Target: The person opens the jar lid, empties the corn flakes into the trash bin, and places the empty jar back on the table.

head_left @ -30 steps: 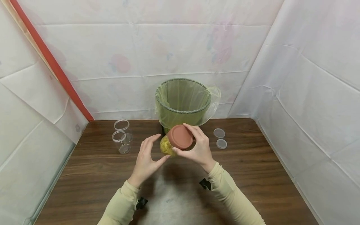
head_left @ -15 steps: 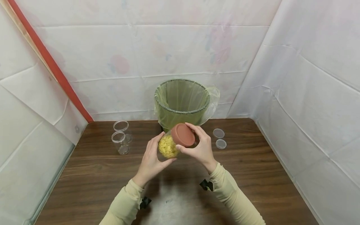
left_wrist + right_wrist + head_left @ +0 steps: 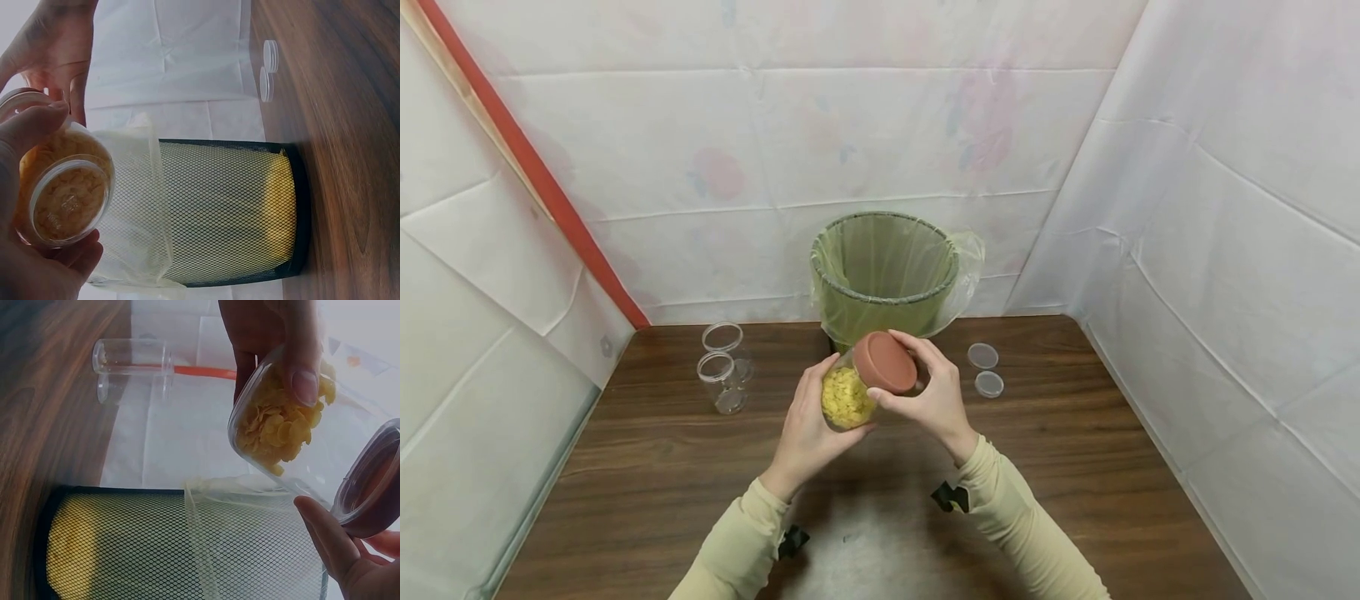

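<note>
A clear jar [image 3: 847,398] of yellow flakes is held tilted above the table, with a reddish-brown lid [image 3: 886,362] at its mouth. My left hand [image 3: 808,429] grips the jar's body, fingers and thumb on opposite sides. With fingers above and thumb below, my right hand [image 3: 931,400] holds the lid by its edge. In the left wrist view the round base of the jar [image 3: 70,200] faces the camera. Flakes [image 3: 278,428] lie heaped toward the base in the right wrist view, where the lid [image 3: 378,487] sits at the jar's other end.
Behind the hands stands a mesh bin [image 3: 885,292] with a thin yellowish liner over its rim. Two clear open jars [image 3: 722,383] stand at the back left of the wooden table [image 3: 1075,467]. Two clear round lids [image 3: 983,356] lie at the back right.
My left hand has closed in around the jar, moving slightly right. The jar and lid have tilted, showing more of the yellow flakes. My right hand keeps hold of the lid.
</note>
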A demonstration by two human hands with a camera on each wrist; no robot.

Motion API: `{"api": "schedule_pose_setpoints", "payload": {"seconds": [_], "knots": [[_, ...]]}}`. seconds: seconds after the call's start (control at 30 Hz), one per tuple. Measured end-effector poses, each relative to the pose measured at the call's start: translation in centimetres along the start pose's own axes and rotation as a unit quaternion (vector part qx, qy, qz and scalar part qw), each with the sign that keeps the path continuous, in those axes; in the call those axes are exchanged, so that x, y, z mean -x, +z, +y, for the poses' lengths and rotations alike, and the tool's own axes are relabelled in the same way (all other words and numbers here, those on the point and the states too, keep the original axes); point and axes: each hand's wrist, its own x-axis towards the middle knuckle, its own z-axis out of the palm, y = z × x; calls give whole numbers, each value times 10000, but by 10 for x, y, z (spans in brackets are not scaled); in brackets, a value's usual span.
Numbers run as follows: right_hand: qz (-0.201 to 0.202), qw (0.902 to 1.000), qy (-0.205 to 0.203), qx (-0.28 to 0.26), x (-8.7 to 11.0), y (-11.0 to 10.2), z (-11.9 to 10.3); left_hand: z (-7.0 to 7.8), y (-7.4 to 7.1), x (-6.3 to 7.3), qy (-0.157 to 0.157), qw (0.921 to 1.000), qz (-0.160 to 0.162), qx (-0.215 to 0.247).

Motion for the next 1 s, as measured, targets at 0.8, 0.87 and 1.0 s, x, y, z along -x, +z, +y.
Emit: {"api": "schedule_pose_setpoints", "payload": {"seconds": [0.8,0.87,1.0], "knots": [[-232,9860,416,1596,-12,14,28,-8,12,1,379,9952,561,-700],[-228,9853,312,1662,-12,14,29,-8,11,1,415,9941,577,-814],[-171,9842,53,1763,-11,16,31,-7,10,1,434,9936,554,-889]]}}
